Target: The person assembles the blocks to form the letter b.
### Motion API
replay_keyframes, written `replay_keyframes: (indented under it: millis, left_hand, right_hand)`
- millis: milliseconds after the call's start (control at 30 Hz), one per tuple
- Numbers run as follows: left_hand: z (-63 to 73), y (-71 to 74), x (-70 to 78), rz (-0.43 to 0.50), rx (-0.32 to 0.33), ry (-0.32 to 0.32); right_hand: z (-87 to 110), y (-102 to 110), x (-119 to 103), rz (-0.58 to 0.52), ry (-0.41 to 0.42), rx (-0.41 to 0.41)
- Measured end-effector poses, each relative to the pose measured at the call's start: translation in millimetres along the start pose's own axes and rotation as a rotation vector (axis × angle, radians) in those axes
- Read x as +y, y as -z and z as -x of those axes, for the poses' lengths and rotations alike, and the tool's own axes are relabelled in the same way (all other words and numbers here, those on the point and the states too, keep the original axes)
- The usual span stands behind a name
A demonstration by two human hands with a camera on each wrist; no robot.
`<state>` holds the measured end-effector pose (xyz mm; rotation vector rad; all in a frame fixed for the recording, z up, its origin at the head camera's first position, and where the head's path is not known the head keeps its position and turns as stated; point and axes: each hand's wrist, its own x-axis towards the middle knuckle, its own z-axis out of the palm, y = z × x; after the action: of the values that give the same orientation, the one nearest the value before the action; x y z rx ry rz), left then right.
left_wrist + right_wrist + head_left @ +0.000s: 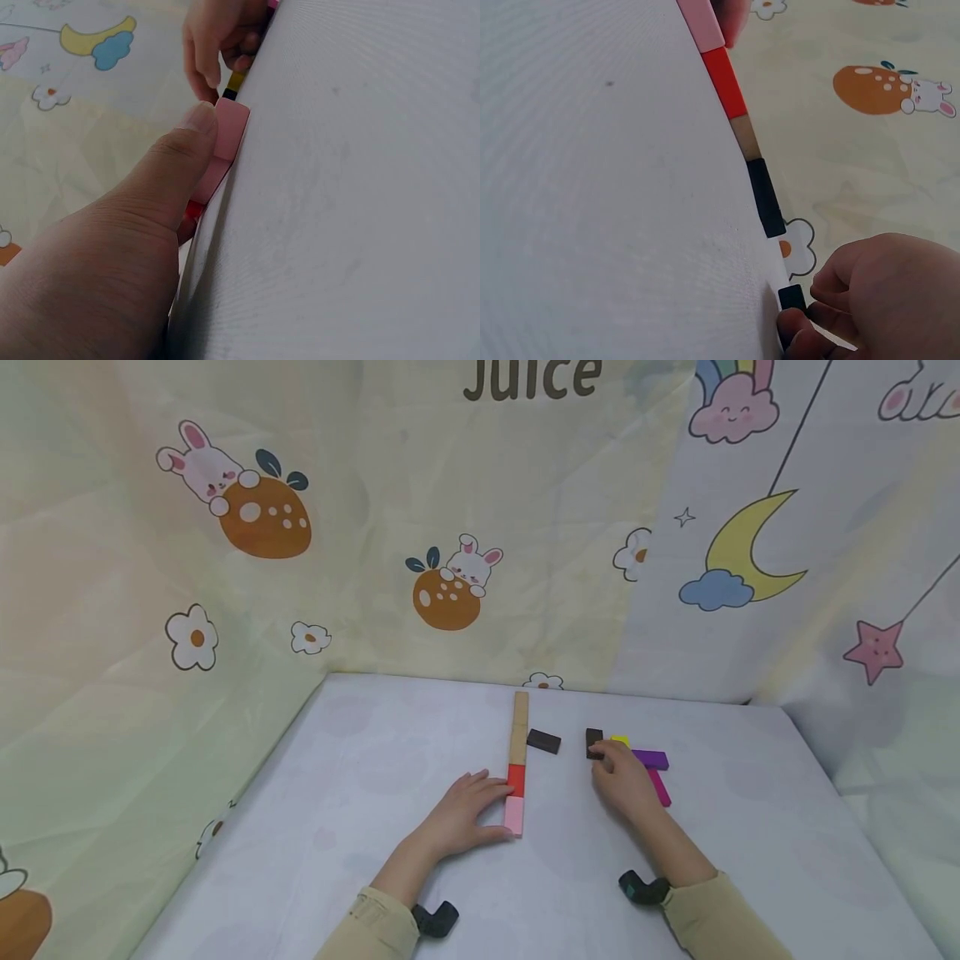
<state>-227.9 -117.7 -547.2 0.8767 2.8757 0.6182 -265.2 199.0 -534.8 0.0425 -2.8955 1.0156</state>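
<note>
Right hand (628, 783) pinches black block (592, 737) nearer right edge of tabletop (300, 835) | its long axis: toward far edge | left hand (459, 818), fingers apart, touches red block (516, 774), pink block (514, 814)

Cloth backdrop (540, 477) printed with bunnies (207, 468), yellow moon (730, 539), blue cloud (716, 591), pink star (874, 649), white tabletop (337, 760)

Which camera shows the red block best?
The right wrist view: there the red block looks large, with no hand over it. The head view shows it small, partly covered by the left hand; the left wrist view shows only a sliver.
</note>
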Motion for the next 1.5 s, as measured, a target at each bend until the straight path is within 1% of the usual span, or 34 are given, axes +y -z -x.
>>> replay_keyframes:
  millis: [100, 333, 500, 733, 967, 1067, 1500]
  left_hand:
    - [-0.1, -0.8, -0.1, 0.003, -0.004, 0.005]
    - [0.4, -1.5, 0.1, 0.003, 0.001, 0.003]
    - [0.5, -1.1, -0.2, 0.003, 0.006, -0.004]
    - [0.5, -1.6, -0.1, 0.017, -0.001, 0.011]
    - [1.0, -1.5, -0.2, 0.02, 0.003, 0.011]
    - [0.9, -1.3, 0.0, 0.021, 0.002, 0.011]
    - [0.6, -0.2, 0.9, 0.023, -0.001, 0.012]
  right_hand:
    - [0.4, -0.6, 0.3, -0.001, -0.001, 0.016]
    - [0.0, 0.0, 0.4, -0.013, 0.033, 0.034]
    - [-0.4, -0.6, 0.6, -0.017, 0.01, 0.032]
    - [-0.3, -1.0, 1.8, -0.043, 0.012, 0.055]
    - [1.1, 1.8, -1.9, -0.041, -0.017, 0.023]
    - [1.8, 2.8, -3.4, -0.05, -0.015, 0.029]
    - [-2.8, 3.1, -1.5, 0.016, -0.014, 0.026]
